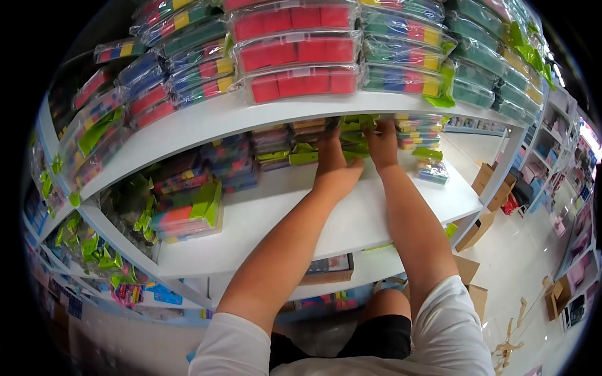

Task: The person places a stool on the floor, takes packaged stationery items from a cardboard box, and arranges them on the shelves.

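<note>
– In the head view, where are the packs (355,141)?
– Upper centre of the frame, on the white shelf (257,210), between the left hand (334,168) and the right hand (383,147).
– Which way do they point?
– Green flaps face the camera; the long axis seems to run left to right, though the hands cover much of it.
– And the hands?
– Both are up against the packs, fingers bent; whether they grip, I can't tell.
– Containers?
– Clear tubs (301,86), top centre, hold red pieces; mixed tubs (404,81) beside them hold green, blue, red and yellow.
</note>
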A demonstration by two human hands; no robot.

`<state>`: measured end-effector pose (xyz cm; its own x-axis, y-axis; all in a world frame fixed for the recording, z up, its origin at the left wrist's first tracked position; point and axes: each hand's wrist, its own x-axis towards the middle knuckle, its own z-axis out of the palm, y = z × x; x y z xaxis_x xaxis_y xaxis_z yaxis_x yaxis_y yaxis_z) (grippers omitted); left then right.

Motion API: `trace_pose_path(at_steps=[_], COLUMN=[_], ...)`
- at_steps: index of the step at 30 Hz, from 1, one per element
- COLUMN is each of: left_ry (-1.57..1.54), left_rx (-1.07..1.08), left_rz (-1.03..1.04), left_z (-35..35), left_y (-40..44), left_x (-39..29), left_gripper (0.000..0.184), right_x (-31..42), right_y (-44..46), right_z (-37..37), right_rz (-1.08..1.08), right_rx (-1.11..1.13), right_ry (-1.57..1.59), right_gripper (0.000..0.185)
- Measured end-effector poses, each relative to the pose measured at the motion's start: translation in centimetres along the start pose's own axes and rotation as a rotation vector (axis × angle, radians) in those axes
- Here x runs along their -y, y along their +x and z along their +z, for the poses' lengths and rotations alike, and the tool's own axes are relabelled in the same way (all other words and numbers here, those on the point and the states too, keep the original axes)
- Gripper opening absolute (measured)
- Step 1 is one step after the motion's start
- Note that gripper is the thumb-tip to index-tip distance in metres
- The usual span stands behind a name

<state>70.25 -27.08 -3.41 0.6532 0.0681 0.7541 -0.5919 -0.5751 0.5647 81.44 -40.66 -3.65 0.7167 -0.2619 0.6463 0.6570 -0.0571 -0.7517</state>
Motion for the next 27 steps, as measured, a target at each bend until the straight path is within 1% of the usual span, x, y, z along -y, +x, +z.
trace_pose_path(at_steps=[1, 2, 4, 5, 7, 8, 10, 11, 13, 14, 16, 18, 19, 20, 21, 22, 23, 24, 26, 27], left_ry=[0.036, 0.035, 0.002, 0.001, 0.002, 0.001, 0.023, 0.021, 0.037, 0.032, 0.097, 0.106, 0.156, 0.196, 0.099, -0.026, -0.196, -0.116, 0.174, 0.228], left_rx=[-0.003, -0.003, 0.023, 0.025, 0.081, 0.082, 0.129, 0.133, 0.193, 0.21, 0.167, 0.217, 0.242, 0.281, 0.335, 0.314, 0.465, 0.48, 0.428, 0.425], left_rz=[0.004, -0.002, 0.073, 0.071, 0.099, 0.097, 0.034, 0.031, -0.083, -0.09, -0.024, 0.025, 0.077, 0.136, 0.176, 0.23, 0.054, 0.099, 0.246, 0.276], left_z=[-0.1, -0.3, -0.4, -0.4, -0.3, -0.2, -0.3, -0.3, -0.6, -0.5, 0.4, 0.4, 0.6, 0.9, 0.5, 1.8, 1.5, 1.3, -1.1, -1.7], left_y=[-0.1, -0.2, -0.2, -0.2, -0.1, -0.1, -0.2, -0.2, -0.2, -0.2, 0.1, 0.8, 1.4, 1.8, 1.7, 2.4, 2.6, 2.7, 3.1, 2.9], left_x=[-0.3, -0.5, -0.4, -0.4, -0.1, 0.0, -0.1, -0.1, -0.2, 0.3, 1.7, 2.3, 2.7, 3.1, 2.5, 5.8, 4.8, 4.7, 2.3, 0.5], left_gripper=[0.076, 0.076, 0.071, 0.071, 0.071, 0.071, 0.076, 0.076, 0.083, 0.083, 0.085, 0.083, 0.079, 0.075, 0.067, 0.06, 0.063, 0.065, 0.068, 0.069], right_x=[0.0, 0.0, -0.5, -0.8, -0.8, -0.9, -0.5, -0.3, -0.3, -0.4, -0.9, 1.8, 4.8, 7.3, 9.0, 11.6, 14.5, 14.8, 13.8, 11.9], right_y=[-0.1, -0.2, 0.0, 0.1, 0.2, 0.2, 0.1, 0.0, -0.4, -0.4, -0.4, -1.3, -2.9, -5.0, -6.7, -10.0, -13.6, -16.9, -23.3, -27.2], right_z=[-0.1, 0.1, 0.4, 0.5, 0.7, 0.7, 0.5, 0.5, 0.2, 0.0, -0.6, -1.4, -2.7, -4.2, -5.9, -8.3, -11.3, -15.0, -22.6, -26.5], right_rz=[-0.042, -0.038, -0.081, -0.078, -0.259, -0.257, -0.354, -0.349, -0.377, -0.335, -0.38, -0.143, -0.05, -0.11, -0.236, -0.355, -0.437, -0.518, -0.597, -0.313], right_rx=[-0.064, -0.059, -0.069, -0.068, -0.033, -0.032, -0.033, -0.033, -0.001, 0.04, 0.084, 0.303, 0.347, 0.235, 0.213, 0.182, 0.185, 0.197, 0.12, -0.013], right_ry=[-0.3, -0.303, -0.368, -0.37, -0.347, -0.348, -0.445, -0.448, -0.538, -0.557, -0.701, -0.796, -0.516, -0.322, -0.333, -0.252, -0.219, -0.315, -0.458, -0.498], right_gripper=[0.033, 0.033, 0.024, 0.024, 0.017, 0.017, 0.017, 0.017, 0.02, 0.023, 0.035, 0.048, 0.056, 0.054, 0.047, 0.036, 0.027, 0.023, 0.019, 0.018])
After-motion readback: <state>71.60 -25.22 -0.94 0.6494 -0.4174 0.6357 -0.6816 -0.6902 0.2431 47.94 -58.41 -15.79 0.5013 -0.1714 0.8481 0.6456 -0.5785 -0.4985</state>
